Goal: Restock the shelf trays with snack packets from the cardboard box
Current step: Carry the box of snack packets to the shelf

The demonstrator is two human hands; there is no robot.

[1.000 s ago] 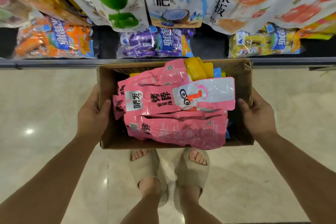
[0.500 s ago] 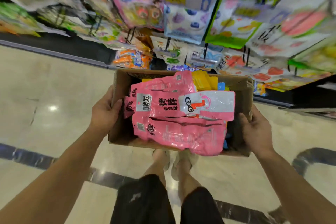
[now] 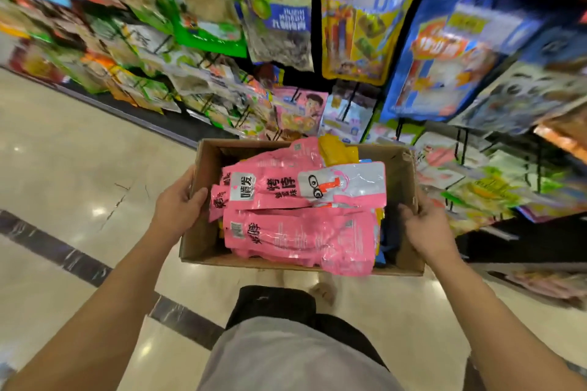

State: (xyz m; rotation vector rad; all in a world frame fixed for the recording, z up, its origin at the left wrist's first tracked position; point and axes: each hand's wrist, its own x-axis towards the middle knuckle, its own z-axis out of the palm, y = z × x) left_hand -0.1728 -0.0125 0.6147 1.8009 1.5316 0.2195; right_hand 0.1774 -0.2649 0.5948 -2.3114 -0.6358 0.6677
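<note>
I carry an open cardboard box at waist height in front of me. My left hand grips its left wall, thumb over the rim. On the right wall my right hand grips the same way. Several pink snack packets lie piled in the box, with yellow packets and blue ones beneath them at the far and right sides.
Racks of hanging snack bags run from the upper left to the right, blurred by motion. A lower dark shelf edge sits close to my right. Beige tiled floor with a dark stripe lies to the left and below.
The view has swung up and along the aisle; the low shelf with bagged candies is gone and hanging racks fill the top. Both hands keep their hold on the box.
</note>
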